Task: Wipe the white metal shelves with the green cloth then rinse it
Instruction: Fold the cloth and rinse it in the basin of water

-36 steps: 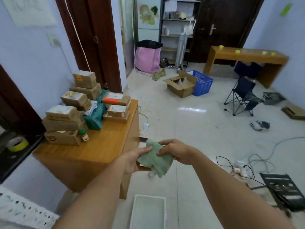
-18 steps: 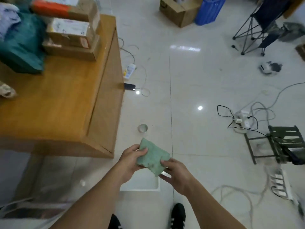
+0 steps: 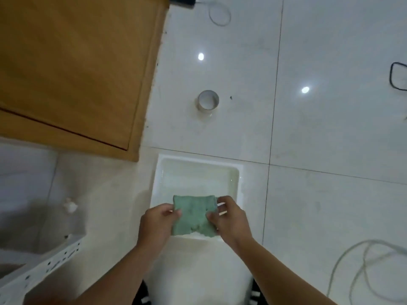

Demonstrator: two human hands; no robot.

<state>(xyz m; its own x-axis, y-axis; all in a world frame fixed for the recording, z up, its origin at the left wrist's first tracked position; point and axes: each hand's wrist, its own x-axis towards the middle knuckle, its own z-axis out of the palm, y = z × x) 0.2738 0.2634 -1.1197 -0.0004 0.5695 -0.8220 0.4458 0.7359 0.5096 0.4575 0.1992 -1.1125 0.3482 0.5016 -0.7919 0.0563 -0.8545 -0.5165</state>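
Head view, lower centre of the frame: your left grip [image 3: 157,223] and right grip [image 3: 229,219] each pinch one side of the green cloth [image 3: 193,214], spread over the near end of the white tray [image 3: 198,160]. Expect it to handle soft, limp and light. Hold it by opposite edges. It appears pale green, nubbly and creased.

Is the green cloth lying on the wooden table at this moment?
No, the left hand and the right hand both pinch the green cloth above the white basin on the floor.
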